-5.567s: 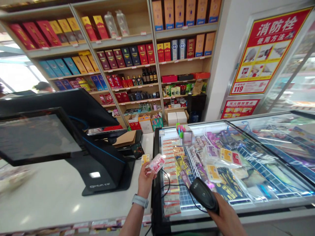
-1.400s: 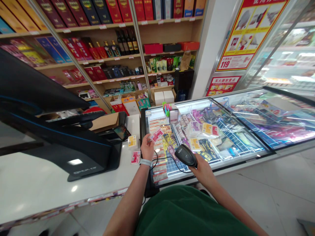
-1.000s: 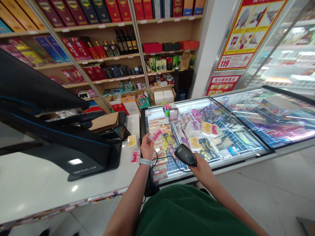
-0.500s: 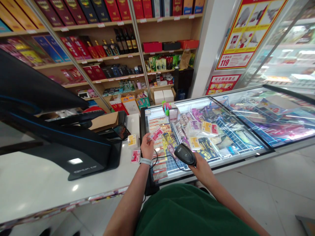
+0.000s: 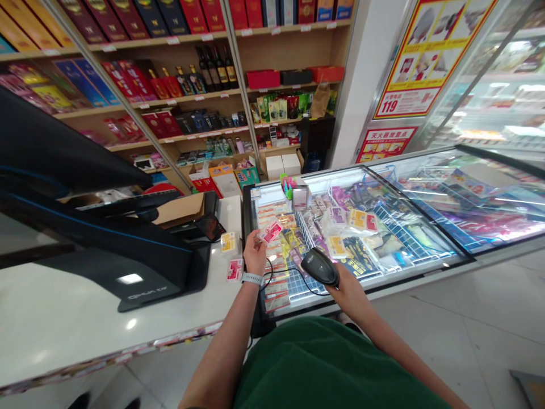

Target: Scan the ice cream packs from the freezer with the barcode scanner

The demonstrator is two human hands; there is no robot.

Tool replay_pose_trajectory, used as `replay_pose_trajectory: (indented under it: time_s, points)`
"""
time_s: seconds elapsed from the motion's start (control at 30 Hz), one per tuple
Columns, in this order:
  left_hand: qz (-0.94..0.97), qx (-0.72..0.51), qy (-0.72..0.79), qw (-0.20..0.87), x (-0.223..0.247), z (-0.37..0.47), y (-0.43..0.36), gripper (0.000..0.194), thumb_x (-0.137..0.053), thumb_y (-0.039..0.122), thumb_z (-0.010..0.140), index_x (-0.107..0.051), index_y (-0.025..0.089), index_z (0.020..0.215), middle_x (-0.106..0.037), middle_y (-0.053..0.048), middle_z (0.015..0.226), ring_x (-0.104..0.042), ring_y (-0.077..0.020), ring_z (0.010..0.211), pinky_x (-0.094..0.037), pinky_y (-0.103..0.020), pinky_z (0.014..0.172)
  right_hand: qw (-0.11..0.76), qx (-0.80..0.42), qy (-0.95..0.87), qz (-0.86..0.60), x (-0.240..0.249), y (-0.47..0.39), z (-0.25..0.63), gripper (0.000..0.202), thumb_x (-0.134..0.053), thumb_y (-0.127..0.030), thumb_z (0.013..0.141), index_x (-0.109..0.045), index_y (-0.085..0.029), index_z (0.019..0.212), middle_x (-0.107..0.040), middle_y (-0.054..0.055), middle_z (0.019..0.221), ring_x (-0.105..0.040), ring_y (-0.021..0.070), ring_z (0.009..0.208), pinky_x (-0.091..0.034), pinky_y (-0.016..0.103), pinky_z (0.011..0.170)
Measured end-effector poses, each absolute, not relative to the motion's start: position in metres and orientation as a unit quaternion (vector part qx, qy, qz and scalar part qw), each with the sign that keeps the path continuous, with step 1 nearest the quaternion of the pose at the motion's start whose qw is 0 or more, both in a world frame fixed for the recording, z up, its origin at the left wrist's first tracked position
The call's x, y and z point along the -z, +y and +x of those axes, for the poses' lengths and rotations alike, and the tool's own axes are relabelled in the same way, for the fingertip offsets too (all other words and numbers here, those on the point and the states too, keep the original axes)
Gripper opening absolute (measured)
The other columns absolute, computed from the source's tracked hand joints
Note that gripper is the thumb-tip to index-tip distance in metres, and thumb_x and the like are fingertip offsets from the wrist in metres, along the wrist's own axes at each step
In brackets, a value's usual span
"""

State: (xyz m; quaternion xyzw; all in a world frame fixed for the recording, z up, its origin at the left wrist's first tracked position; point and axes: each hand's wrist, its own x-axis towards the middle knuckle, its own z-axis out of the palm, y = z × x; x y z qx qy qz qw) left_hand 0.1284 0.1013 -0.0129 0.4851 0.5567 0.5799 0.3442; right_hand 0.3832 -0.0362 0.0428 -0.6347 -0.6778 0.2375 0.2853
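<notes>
My left hand [image 5: 254, 251], with a pale watch band at the wrist, grips a small clear pack with a red label [image 5: 272, 232] over the left end of the glass-topped freezer [image 5: 426, 264]. In my right hand [image 5: 349, 292] is a black barcode scanner [image 5: 319, 267], its head pointing left toward that pack. The scanner's cable [image 5: 293, 271] loops leftward below my left hand. On the white counter [image 5: 170, 324] lie another red-labelled pack [image 5: 234, 270] and a yellow-labelled pack [image 5: 229, 243]. More packs with yellow, purple and red labels [image 5: 356, 219] rest on the freezer glass.
At left a black checkout terminal [image 5: 157, 278] stands on the counter, with an open cardboard box [image 5: 181, 210] behind it. Shelves [image 5: 170, 102] of boxes and bottles line the back. Colourful toy-like items [image 5: 288, 186] sit at the freezer's far edge.
The red-labelled pack in my left hand has tilted very slightly. Both hands and the scanner stay almost where they were.
</notes>
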Motion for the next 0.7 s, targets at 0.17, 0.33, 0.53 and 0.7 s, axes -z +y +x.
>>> replay_pose_trajectory:
  time_s: [0.17,0.33,0.53,0.7]
  points:
    - [0.489,-0.576,0.557,0.345,0.0127,0.1282,0.1009,0.047,-0.062,0.016,0.075,-0.055,0.021,0.121,-0.065,-0.004,0.093,-0.064,-0.0141,0.076,-0.052,-0.027,0.071,0.282,-0.242,-0.680,-0.632,-0.0441,-0.0361,0.3833,0.020,-0.051,-0.020,0.079,-0.055,-0.018,0.098,-0.063,0.011,0.101,-0.060,0.0256,0.100,-0.047,0.036,0.083]
    - [0.490,-0.578,0.556,0.342,0.0138,0.1278,0.1010,0.047,-0.062,0.016,0.076,-0.055,0.021,0.122,-0.065,-0.004,0.093,-0.065,-0.0146,0.077,-0.053,-0.028,0.072,0.291,-0.241,-0.677,-0.632,-0.0457,-0.0363,0.3825,0.018,-0.051,-0.020,0.079,-0.055,-0.018,0.097,-0.063,0.011,0.101,-0.060,0.0253,0.098,-0.047,0.036,0.082]
    - [0.492,-0.581,0.555,0.336,0.0156,0.1279,0.1016,0.046,-0.062,0.016,0.076,-0.055,0.021,0.121,-0.066,-0.005,0.093,-0.065,-0.0148,0.078,-0.053,-0.028,0.072,0.295,-0.235,-0.673,-0.636,-0.0472,-0.0373,0.3817,0.023,-0.052,-0.021,0.079,-0.056,-0.017,0.102,-0.063,0.010,0.100,-0.060,0.0250,0.097,-0.047,0.035,0.082]
    - [0.490,-0.583,0.557,0.331,0.0175,0.1279,0.1020,0.046,-0.061,0.016,0.076,-0.056,0.021,0.121,-0.066,-0.005,0.094,-0.065,-0.0152,0.079,-0.054,-0.030,0.074,0.295,-0.236,-0.673,-0.637,-0.0467,-0.0376,0.3818,0.023,-0.053,-0.020,0.079,-0.056,-0.017,0.102,-0.063,0.010,0.100,-0.060,0.0251,0.098,-0.047,0.035,0.083]
